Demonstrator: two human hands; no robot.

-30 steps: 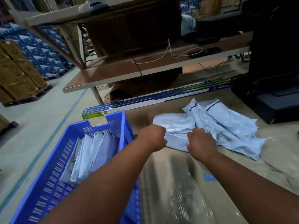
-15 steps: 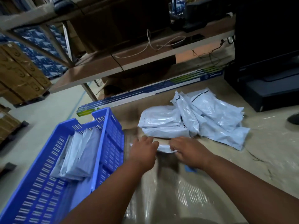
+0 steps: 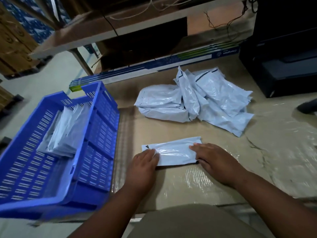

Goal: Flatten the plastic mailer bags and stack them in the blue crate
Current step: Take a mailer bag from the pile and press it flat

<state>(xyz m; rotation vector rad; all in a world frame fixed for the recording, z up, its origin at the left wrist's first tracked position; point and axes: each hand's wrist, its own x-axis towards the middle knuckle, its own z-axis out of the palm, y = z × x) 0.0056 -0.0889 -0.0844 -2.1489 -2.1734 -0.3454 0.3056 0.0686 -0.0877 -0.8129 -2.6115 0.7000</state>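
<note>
Your left hand (image 3: pixel 145 162) lies flat on the left end of a single mailer bag (image 3: pixel 173 152), fingers straight and pressing down, nothing gripped. Your right hand (image 3: pixel 214 160) lies flat on the bag's right end, fingers stretched out to the left, also pressing, nothing gripped. The bag lies flat on the cardboard-covered table (image 3: pixel 257 169) right in front of you, long side running left to right, a small dark mark at its upper left corner.

Pile of unflattened mailer bags (image 3: pixel 197 100) sits further back on the table, well apart from the one under your hands, crumpled and overlapping each other.

Blue crate (image 3: pixel 96 143) stands to your left, touching or just beside the table edge, cannot tell which. Inside it a stack of flattened bags (image 3: pixel 65 133) leans toward the far left part of the crate; near part of the crate floor is bare.

Behind the pile a long blue-and-white box (image 3: pixel 154 66) lies along the back of the table. A dark printer-like machine (image 3: pixel 283 66) stands at the far right. A wooden shelf (image 3: pixel 103 31) with loose cables hangs above the back. Brown cartons (image 3: pixel 13 45) are stacked on the floor at far left.
</note>
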